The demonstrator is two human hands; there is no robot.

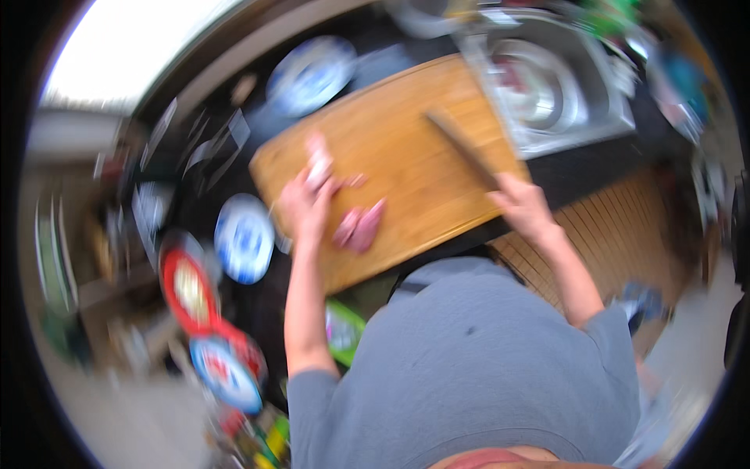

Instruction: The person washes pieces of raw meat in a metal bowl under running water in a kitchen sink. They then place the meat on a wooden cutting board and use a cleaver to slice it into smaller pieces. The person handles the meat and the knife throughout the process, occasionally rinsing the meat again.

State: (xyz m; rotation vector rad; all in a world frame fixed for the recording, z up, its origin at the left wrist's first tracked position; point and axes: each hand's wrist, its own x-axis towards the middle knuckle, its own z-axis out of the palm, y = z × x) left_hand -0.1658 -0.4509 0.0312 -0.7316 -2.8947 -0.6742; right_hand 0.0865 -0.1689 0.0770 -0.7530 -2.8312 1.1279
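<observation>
A wooden cutting board (422,146) lies before me on the dark counter. At its left end my left hand (307,202) grips the lower end of a pale pink piece of raw meat (318,153). A small scrap of meat (355,180) lies just right of my fingers. Closer to my body rest darker pink raw meat pieces (360,227), touching one another. My right hand (521,205) holds a kitchen knife (460,146) by its handle at the board's right side, its blade angled up and left over the board. The picture is blurred.
A steel sink (603,111) with a round metal basin (568,99) adjoins the board's right end. Blue-and-white plates stand behind the board (313,76) and left of it (244,238). Farther left are a red container (179,281) with pale contents and a blue-rimmed dish (225,375).
</observation>
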